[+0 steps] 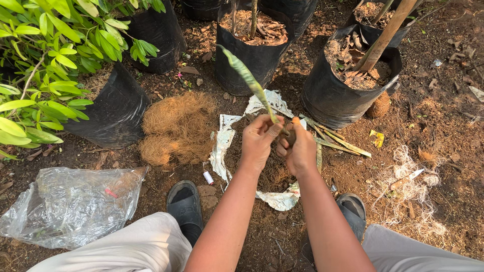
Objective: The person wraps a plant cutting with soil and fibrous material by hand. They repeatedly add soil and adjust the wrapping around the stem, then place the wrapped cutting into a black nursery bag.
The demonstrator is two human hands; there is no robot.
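Item one: the plant cutting. I am seeing it held where the two hands meet, its base pinched between them and its single long mottled green leaf running up and away from the grip, slanting toward the upper left. Its long axis is lying on that diagonal, tip pointing far from me, base pointing down into the fingers.

Item two: the left hand. It is closing around the lower stem, thumb and fingers curled tight on it, with no gap showing.

Item three: the right hand. It is pressing against the left, fingers folded over the cutting's base; whatever it is gripping besides the stem is hidden inside the fist, so I cannot tell.

Item four: the torn white paper, lying on the soil directly beneath the grip and spreading to its left and toward me.

Item five: a mound of brown coconut fibre, sitting left of the grip, just beyond the paper.

Item six: trimmed green strips, lying just right of the grip.

Item seven: black nursery bags. One is standing beyond the grip, behind the leaf; another is standing beyond and to the right, with a wooden stake leaning out of it.

Item eight: a crumpled clear plastic bag, lying well to the left and nearer me.

Item nine: a tangle of pale string, lying to the right, well apart from the grip.
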